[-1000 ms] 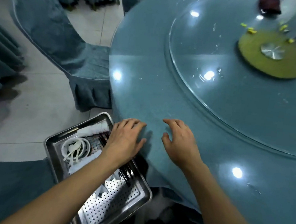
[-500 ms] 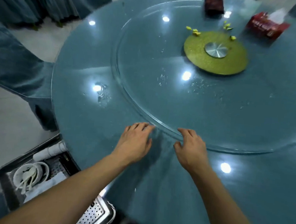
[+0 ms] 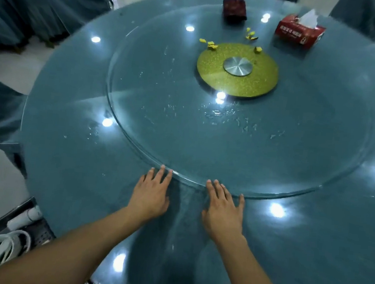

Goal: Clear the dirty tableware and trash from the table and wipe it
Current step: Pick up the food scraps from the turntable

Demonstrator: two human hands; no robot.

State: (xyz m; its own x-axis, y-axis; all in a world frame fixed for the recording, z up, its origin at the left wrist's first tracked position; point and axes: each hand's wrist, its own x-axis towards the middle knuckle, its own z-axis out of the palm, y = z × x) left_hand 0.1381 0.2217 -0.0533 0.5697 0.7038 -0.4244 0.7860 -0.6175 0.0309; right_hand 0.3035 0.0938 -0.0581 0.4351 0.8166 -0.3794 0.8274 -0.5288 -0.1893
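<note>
Both hands lie flat with fingers spread on the near part of the counter (image 3: 68, 176), the left hand (image 3: 150, 195) and right hand (image 3: 223, 208) touching the near rim of the glass turntable (image 3: 319, 140). Yellow scraps (image 3: 210, 44) sit far on it, near a red tissue box (image 3: 299, 31). A metal tray (image 3: 0, 220) holding a white bowl (image 3: 2, 247) sits low at near left.

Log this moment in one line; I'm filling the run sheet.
left hand: open, empty | right hand: open, fingertips at glass turntable rim | yellow scraps: uncleared | phase: reaching
</note>
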